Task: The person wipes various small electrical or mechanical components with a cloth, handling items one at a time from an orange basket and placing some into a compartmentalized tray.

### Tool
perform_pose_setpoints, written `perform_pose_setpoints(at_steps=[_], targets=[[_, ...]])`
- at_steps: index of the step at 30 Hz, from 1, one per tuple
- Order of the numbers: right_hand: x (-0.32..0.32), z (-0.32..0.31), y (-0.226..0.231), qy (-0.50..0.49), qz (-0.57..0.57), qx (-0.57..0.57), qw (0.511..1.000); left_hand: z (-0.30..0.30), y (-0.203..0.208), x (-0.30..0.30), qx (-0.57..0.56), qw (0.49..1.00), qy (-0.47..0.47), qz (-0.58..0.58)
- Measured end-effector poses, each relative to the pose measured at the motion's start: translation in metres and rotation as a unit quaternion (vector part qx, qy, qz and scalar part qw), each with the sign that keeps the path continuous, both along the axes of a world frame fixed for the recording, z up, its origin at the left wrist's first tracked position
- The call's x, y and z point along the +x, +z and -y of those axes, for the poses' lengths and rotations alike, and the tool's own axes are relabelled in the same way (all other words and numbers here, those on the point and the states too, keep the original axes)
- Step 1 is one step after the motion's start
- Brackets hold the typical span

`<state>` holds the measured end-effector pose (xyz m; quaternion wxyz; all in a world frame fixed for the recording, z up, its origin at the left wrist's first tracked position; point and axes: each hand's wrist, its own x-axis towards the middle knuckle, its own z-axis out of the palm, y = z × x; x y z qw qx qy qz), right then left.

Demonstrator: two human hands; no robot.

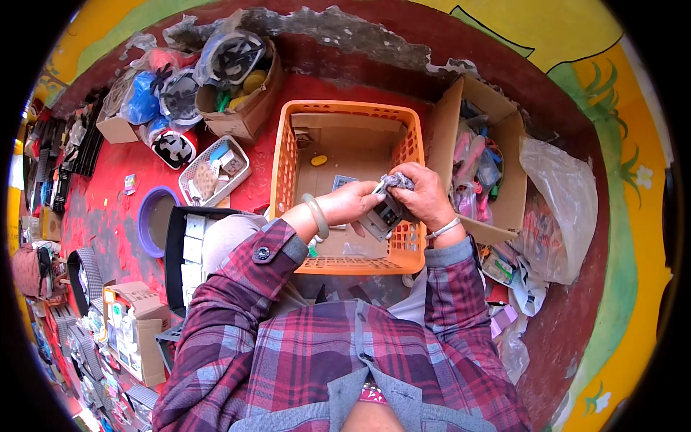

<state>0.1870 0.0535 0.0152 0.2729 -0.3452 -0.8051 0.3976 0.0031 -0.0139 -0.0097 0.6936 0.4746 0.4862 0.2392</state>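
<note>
Over an orange plastic basket (419,261), my left hand (348,201) grips a small grey, boxy object (380,222) with a dark panel; its exact kind is unclear. A crumpled grey cloth (398,183) is bunched in my right hand (426,196), pressed to the object's upper end. Both hands are closed and nearly touch. Cardboard lines the basket, where a small yellow oval piece (319,160) and a printed card (344,182) lie. My forearms hide part of the basket's near side.
Right of the basket, an open cardboard box (509,209) holds bagged pink items, beside a clear plastic bag (558,209). Leftward stand a white basket (247,173), a purple basin (147,223) and a black tray of white boxes (175,248). Bagged helmets (237,57) crowd the far left.
</note>
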Motion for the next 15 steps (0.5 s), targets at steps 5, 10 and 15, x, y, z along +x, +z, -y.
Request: perform_pose_setpoints(at_steps=[5, 10, 15], targets=[[0.008, -0.007, -0.004, -0.002, -0.032, -0.076, 0.997, 0.003, 0.014, -0.003, 0.005, 0.997, 0.049, 0.056], [0.013, -0.005, 0.006, 0.004, 0.042, -0.050, 0.998, 0.002, 0.018, -0.009, 0.031, 0.998, 0.051, 0.029], [0.010, -0.002, -0.001, 0.020, 0.052, -0.008, 0.998, 0.004, 0.016, -0.006, 0.030, 1.000, -0.005, -0.010]])
